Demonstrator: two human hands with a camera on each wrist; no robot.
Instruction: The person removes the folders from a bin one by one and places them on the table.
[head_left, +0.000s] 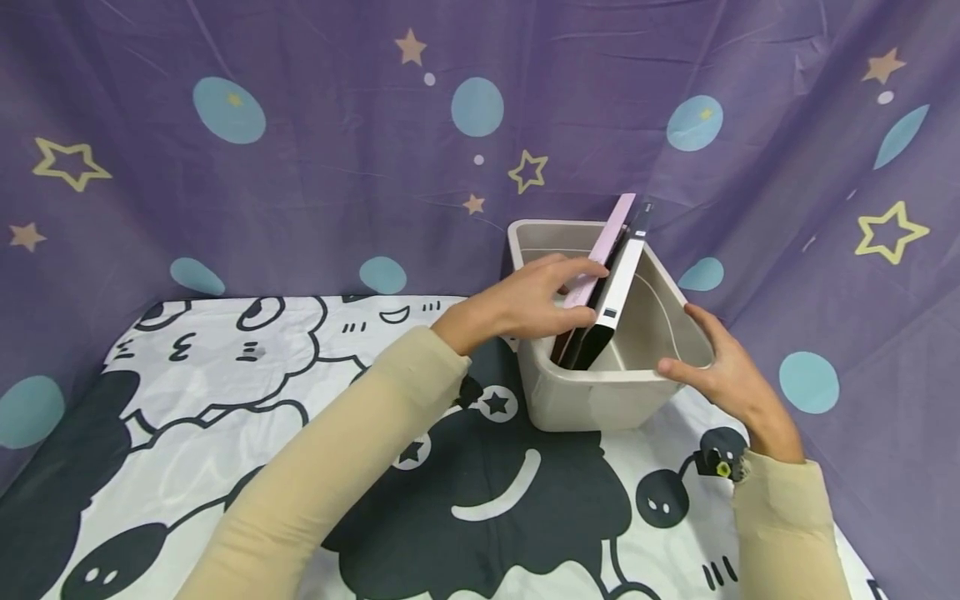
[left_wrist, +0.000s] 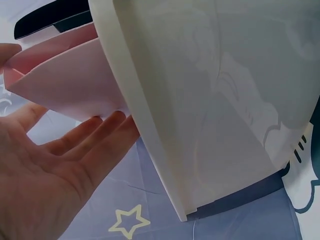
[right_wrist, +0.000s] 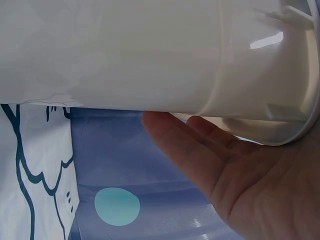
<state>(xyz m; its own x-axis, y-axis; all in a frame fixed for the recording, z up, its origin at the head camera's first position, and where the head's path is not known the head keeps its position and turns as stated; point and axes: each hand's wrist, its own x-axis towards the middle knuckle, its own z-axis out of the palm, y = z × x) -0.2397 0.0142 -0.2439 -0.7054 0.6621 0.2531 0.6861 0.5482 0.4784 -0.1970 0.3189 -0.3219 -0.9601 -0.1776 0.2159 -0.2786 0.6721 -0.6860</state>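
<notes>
A light grey bin [head_left: 585, 404] holds a pink folder-like item [head_left: 612, 227] and a white-and-black one [head_left: 622, 279], both leaning and rising above the rim. My left hand [head_left: 525, 302] grips the pink item near the bin's left side. In the left wrist view, the hand [left_wrist: 55, 162] has its fingers under the pink item [left_wrist: 75, 82], whose layers stand apart, with the thumb at its outer edge. My right hand [head_left: 731, 379] holds the bin's right front corner. The right wrist view shows that hand's [right_wrist: 240, 180] fingers against the bin wall [right_wrist: 125, 55]; its thumb is hidden there.
The bin stands on a black-and-white cartoon-print cloth [head_left: 225, 367]. Behind it and along the right side hangs a purple curtain [head_left: 322, 150] with stars and blue dots. A small dark object with a yellow part [head_left: 722, 469] is beside the right cuff.
</notes>
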